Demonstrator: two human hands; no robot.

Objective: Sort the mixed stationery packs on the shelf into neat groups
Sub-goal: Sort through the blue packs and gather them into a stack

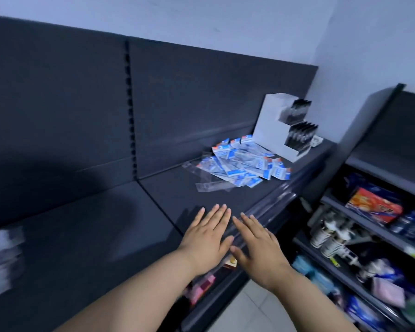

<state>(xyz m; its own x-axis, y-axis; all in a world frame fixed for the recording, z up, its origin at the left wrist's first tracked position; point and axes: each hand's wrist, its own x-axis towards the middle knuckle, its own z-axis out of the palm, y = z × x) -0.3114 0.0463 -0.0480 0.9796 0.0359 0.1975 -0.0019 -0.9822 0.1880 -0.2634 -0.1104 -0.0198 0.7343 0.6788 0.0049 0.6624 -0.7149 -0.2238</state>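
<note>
A loose heap of blue-and-white stationery packs (243, 164) lies on the dark shelf (168, 188), towards its right end. Some clear plastic sleeves (206, 184) stick out on the heap's near left side. My left hand (207, 236) and my right hand (256, 240) hover flat, palms down, side by side over the shelf's front edge, well short of the heap. Both hands have straight fingers and hold nothing.
A white stepped display box (278, 130) with dark pens stands at the shelf's right end, behind the heap. A blurred white stack (3, 255) sits at the far left. To the right, another rack (369, 226) holds assorted goods. Lower shelves below hold pink packs (201, 286).
</note>
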